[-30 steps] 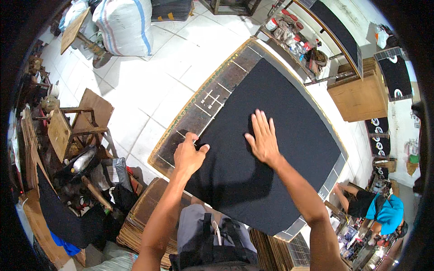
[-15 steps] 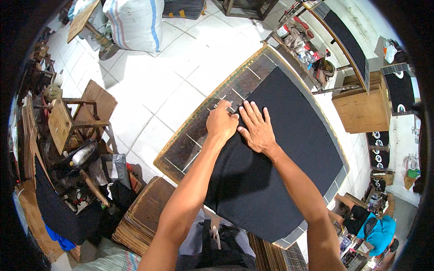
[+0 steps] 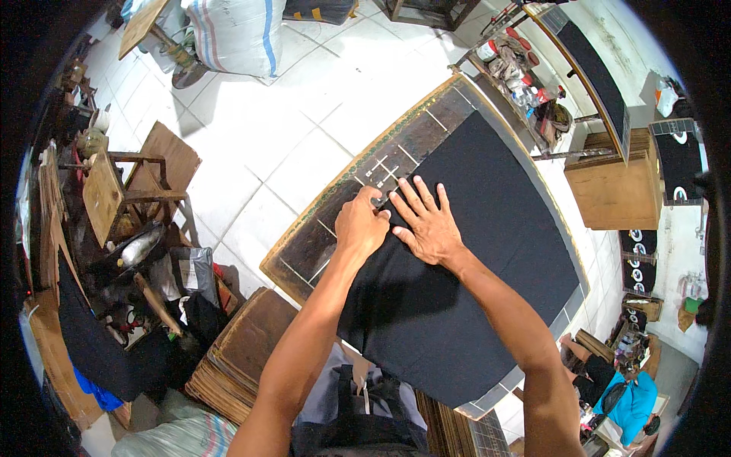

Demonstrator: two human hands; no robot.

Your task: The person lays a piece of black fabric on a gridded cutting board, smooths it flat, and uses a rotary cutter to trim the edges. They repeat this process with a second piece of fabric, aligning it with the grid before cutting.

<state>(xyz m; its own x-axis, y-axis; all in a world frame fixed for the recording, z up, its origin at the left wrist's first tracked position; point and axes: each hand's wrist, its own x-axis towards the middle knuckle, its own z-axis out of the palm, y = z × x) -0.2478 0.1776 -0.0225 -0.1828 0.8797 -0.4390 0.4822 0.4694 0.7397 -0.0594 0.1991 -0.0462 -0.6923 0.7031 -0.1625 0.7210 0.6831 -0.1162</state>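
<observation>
A piece of black cloth lies over a dark, worn board marked with white lines. My left hand is closed in a pinch at the cloth's left edge, where the board's bare strip begins. Finger and thumb partly hide what they grip, which looks like the cloth's edge. Just to the right, my right hand rests flat on the cloth with its fingers spread. Small folds run through the cloth below my left hand.
Stacked brown boards stand at the near left, beside a wooden stool. A white woven sack sits at the far left. A cluttered shelf and a wooden box are at right. Another person sits at the lower right.
My left hand has slid toward me along the cloth's edge, uncovering more white marks on the board. My right hand has shifted slightly nearer, its fingers spread wider.
</observation>
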